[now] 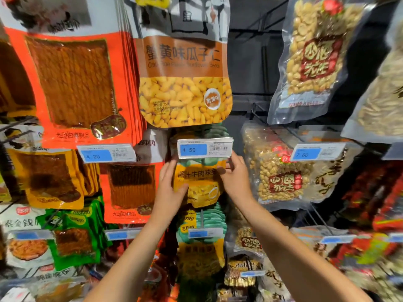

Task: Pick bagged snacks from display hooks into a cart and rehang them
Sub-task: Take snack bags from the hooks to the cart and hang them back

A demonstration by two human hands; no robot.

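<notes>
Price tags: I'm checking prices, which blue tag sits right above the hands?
The 4 50 price tag, centre hook; the 4 20 tag and 7 00 tag hang off to either side.

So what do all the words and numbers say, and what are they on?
"4 20": left price tag
"4 50": middle price tag
"7 00": right price tag
"蟹黄味瓜子仁": sunflower seed bag
Barcodes, lower tags, other bags: too blurred to read.

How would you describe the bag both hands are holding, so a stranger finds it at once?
Find the price tag reading 4 50. Directly below hangs a yellow bag, with the left hand and right hand on its sides. Neighbouring bags are orange or clear.
</notes>
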